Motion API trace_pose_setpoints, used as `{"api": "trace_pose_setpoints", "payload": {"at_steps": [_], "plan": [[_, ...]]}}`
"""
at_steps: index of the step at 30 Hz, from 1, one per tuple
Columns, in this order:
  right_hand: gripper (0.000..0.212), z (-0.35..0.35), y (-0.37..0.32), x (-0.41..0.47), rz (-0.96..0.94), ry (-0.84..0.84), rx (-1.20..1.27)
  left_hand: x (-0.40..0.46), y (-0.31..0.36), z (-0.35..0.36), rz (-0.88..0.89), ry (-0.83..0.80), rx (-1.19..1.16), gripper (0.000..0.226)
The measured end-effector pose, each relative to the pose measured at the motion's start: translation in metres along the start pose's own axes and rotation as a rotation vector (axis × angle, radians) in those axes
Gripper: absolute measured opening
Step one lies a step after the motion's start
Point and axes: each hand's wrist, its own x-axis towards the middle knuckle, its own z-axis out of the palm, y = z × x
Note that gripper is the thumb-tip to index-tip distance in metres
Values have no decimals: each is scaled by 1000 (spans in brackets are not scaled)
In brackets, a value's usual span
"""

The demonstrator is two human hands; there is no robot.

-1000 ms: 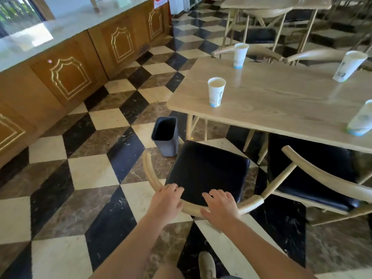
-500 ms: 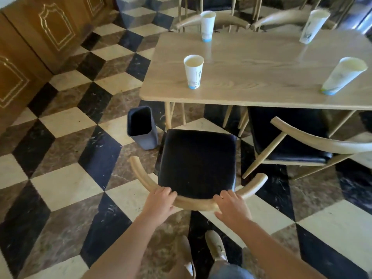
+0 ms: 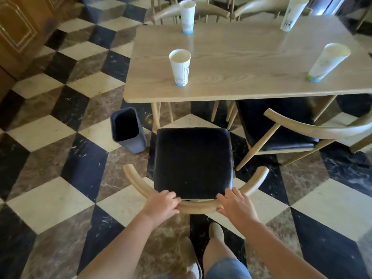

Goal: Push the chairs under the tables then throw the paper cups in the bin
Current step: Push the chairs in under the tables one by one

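A wooden chair with a black seat (image 3: 193,160) stands in front of me, facing the light wooden table (image 3: 241,63). My left hand (image 3: 162,204) and my right hand (image 3: 236,205) both grip its curved backrest. The seat's front edge lies just short of the table edge. Several white paper cups stand on the table: one near the front left (image 3: 180,66), one at the back left (image 3: 187,16), one at the back right (image 3: 291,14), one at the front right (image 3: 327,61). A dark grey bin (image 3: 128,129) stands open on the floor left of the chair.
A second black-seated chair (image 3: 285,129) stands at an angle to the right, partly under the table. More chairs (image 3: 201,11) stand behind the table. A brown wooden counter (image 3: 18,25) runs along the far left. The floor is checkered marble.
The view has tilted down and drawn nearer the table. The chair has turned to face the table squarely, and both hands have closed on its backrest.
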Motion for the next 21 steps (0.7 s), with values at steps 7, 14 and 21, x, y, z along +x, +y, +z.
{"api": "trace_pose_setpoints", "payload": {"at_steps": [7, 14, 21], "plan": [[46, -5, 19, 33, -1, 56, 39, 32, -12, -17, -37, 28, 9, 41], [32, -26, 52, 82, -42, 25, 59, 78, -21, -37, -147, 105, -36, 42], [45, -41, 87, 136, -40, 76, 49, 128, -34, -52, -266, 201, -82, 42]]}}
